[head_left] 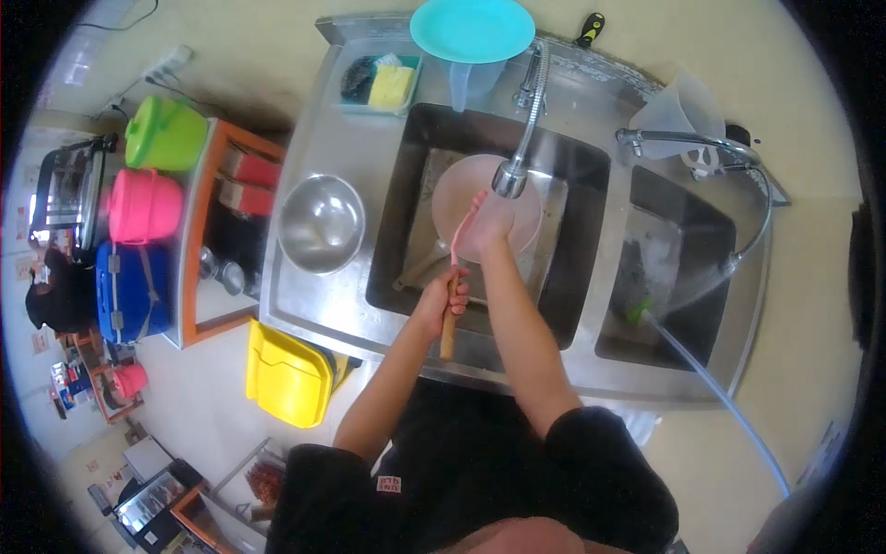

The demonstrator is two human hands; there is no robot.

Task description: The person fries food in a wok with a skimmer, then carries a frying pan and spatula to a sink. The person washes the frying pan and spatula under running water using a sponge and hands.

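My left hand [441, 300] is closed round the wooden handle [448, 334] of a pink-headed kitchen utensil, over the front part of the left sink basin [572, 268]. Its pink shaft [459, 235] slants up to my right hand [489, 226], whose fingers are curled on the far end, so the head's shape is hidden. Right above that hand is the spray head of a spring faucet [509, 178]. Beneath both is a pale pink bowl [449, 187] in the basin. A beige long-handled utensil [420, 268] lies beside the bowl.
A steel bowl [321, 224] sits on the left counter. Behind it is a tray with a yellow sponge [392, 86]. A turquoise plate [472, 30] tops a clear jug [475, 78]. At right, a hose [715, 392] reaches the second basin [711, 222]. A yellow bin [288, 374] stands on the floor.
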